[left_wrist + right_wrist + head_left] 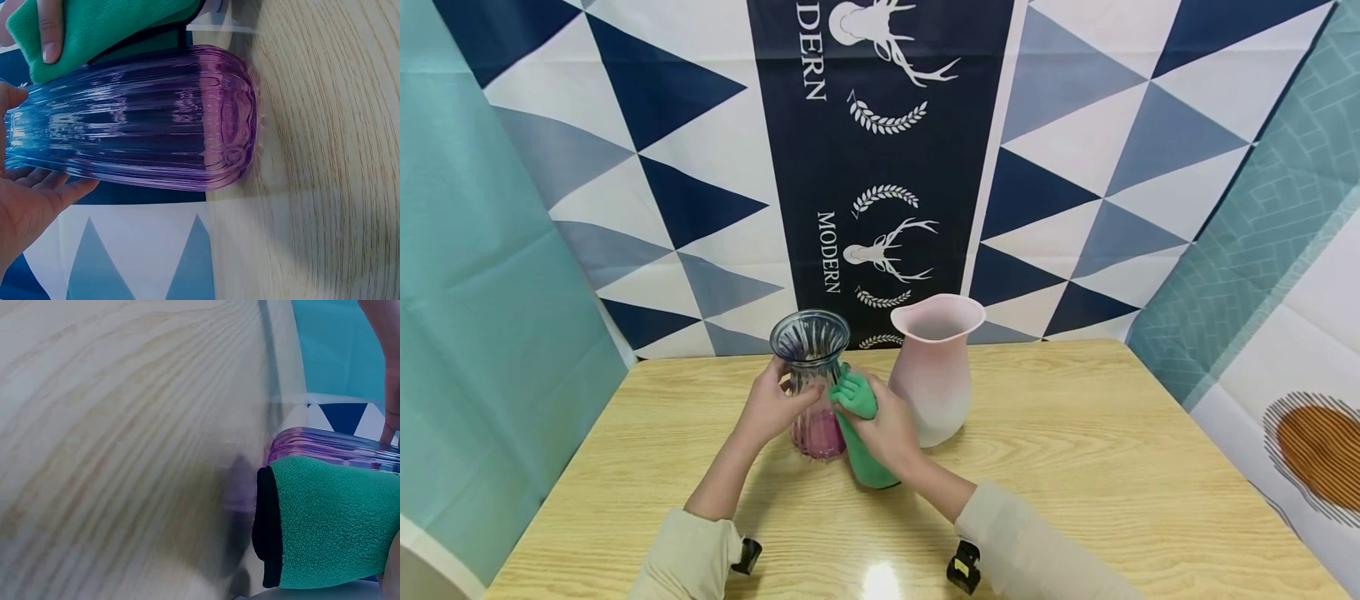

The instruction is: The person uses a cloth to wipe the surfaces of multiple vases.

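A ribbed glass vase (817, 417), blue at its flared rim and purple-pink at its base, stands upright on the wooden table. My left hand (772, 406) grips its neck from the left, the thumb in front and the fingers behind, as the left wrist view shows with the vase (156, 122). In my right hand (887, 425) a green cloth (867, 454) with a black edge is bunched against the vase's right side. The cloth (337, 519) hangs down beside the vase in the right wrist view and hides part of it.
Just right of the cloth stands a pink-and-white vase (934, 375) with a wavy rim, close to my right hand. The wooden table (1075, 467) runs back to a patterned cloth wall (880, 167). A teal curtain (497, 275) hangs at the left.
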Available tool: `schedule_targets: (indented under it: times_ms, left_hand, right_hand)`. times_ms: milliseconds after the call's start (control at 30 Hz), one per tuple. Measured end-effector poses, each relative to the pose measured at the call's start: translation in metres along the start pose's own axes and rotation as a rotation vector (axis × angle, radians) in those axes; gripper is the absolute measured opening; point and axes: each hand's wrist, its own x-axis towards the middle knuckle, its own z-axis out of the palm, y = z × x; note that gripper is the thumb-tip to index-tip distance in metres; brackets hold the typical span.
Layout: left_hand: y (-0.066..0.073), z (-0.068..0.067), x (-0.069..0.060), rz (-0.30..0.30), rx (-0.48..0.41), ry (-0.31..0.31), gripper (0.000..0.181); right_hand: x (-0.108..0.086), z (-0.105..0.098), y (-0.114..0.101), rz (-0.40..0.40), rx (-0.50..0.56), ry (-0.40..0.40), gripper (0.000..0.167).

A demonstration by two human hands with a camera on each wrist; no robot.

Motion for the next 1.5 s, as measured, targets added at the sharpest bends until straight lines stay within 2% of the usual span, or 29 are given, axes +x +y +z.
schedule_targets:
  times_ms: [200,400,467,633,700,900,1167,1367,1500]
  left_hand:
    - [0.001,-0.003,-0.001,-0.013,-0.024,0.005,0.064]
    - [0.0,-0.002,-0.002,0.018,-0.083,0.014,0.066]
    - [0.006,-0.001,-0.004,0.014,-0.097,0.018,0.065]
    - [0.004,0.002,-0.003,0.041,-0.071,0.056,0.066]
    - [-0.004,0.003,0.0,0.063,-0.057,0.071,0.067]
    - [-0.002,0.002,-0.002,0.052,-0.055,0.074,0.073]
    - [-0.002,0.003,-0.002,0.068,-0.078,0.055,0.08]
    - [-0.003,0.004,-0.001,0.075,-0.078,0.047,0.079]
    - [-0.004,0.004,-0.001,0.074,-0.081,0.045,0.078]
  right_hand:
    - [-0.008,0.003,0.003,0.034,-0.075,-0.039,0.051]
    - [-0.013,0.004,0.005,0.078,-0.16,-0.07,0.049]
    - [-0.014,0.004,0.005,0.087,-0.165,-0.071,0.05]
    - [-0.012,0.004,0.004,0.055,-0.112,-0.026,0.051]
    - [-0.01,0.004,0.003,0.023,-0.072,0.003,0.051]
    - [-0.001,0.001,-0.003,-0.034,0.026,0.085,0.051]
    - [0.005,0.0,-0.008,-0.065,0.039,0.138,0.051]
    - [0.009,-0.002,-0.01,-0.122,0.093,0.206,0.048]
    - [0.012,-0.003,-0.011,-0.138,0.092,0.235,0.049]
